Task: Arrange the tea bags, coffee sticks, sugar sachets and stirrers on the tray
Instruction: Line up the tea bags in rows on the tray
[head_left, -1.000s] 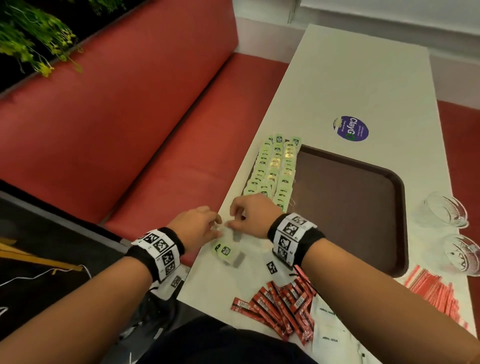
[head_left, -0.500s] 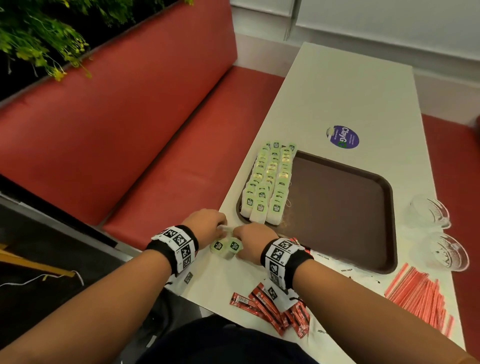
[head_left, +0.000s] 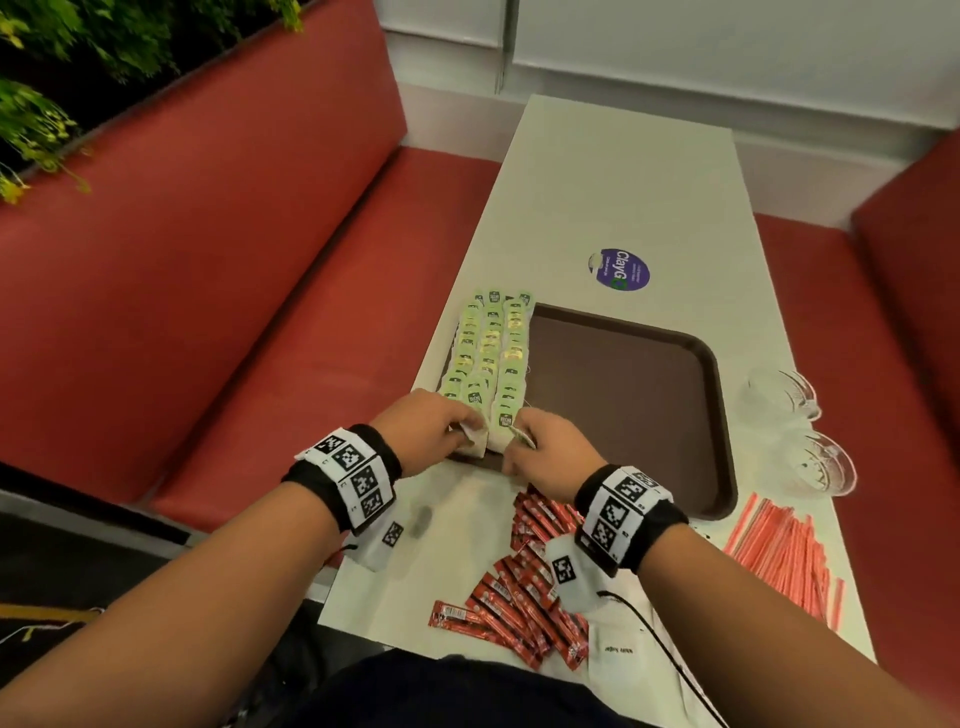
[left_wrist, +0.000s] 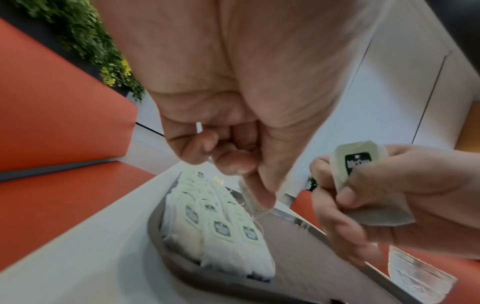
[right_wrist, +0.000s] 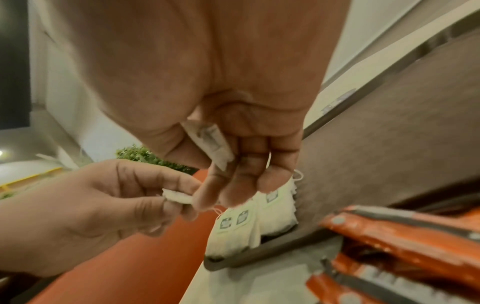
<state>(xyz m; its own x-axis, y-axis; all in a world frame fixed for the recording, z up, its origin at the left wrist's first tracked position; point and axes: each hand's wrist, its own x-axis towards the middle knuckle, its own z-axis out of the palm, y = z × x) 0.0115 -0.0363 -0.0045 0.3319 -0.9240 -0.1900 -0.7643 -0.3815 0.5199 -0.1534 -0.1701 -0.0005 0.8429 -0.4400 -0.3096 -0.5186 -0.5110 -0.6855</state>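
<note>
Head view hides most of both grips: fingers curl under, backs of hands face the cam, so only scraps of white paper show at the near-left corner of the brown tray (head_left: 623, 395). Wrist views are soft w/ motion blur; label text is only partly legible.

Left hand (head_left: 423, 428) pinches a tea bag (right_wrist: 178, 197) betw. thumb and curled fingers, seen edge-on from the right wrist cam. In the left wrist cam that bag shows only as a mesh sliver w/ a loose thread beside the fingertips. Right hand (head_left: 543, 449) grips a second tea bag (left_wrist: 363, 181) w/ thumb over its front, green-edged tag w/ dark logo sticking up; only the left wrist cam shows that tag face. Both hands hover side by side, nearly touching, just over the near end of the tea bag rows (head_left: 488, 353), which lie in three overlapping columns along the tray's left side.

Rest of the tray is bare brown. Red coffee sticks (head_left: 519, 597) lie in a loose heap on the white tabletop (head_left: 613, 182) under the right wrist, partly covered by it. Pink-striped stirrers (head_left: 784, 556) lie right of the tray's near corner. White sugar sachets (head_left: 618, 649) are cut off behind the right forearm. Two clear glass bowls (head_left: 800, 431) sit at the tabletop's right edge.
</note>
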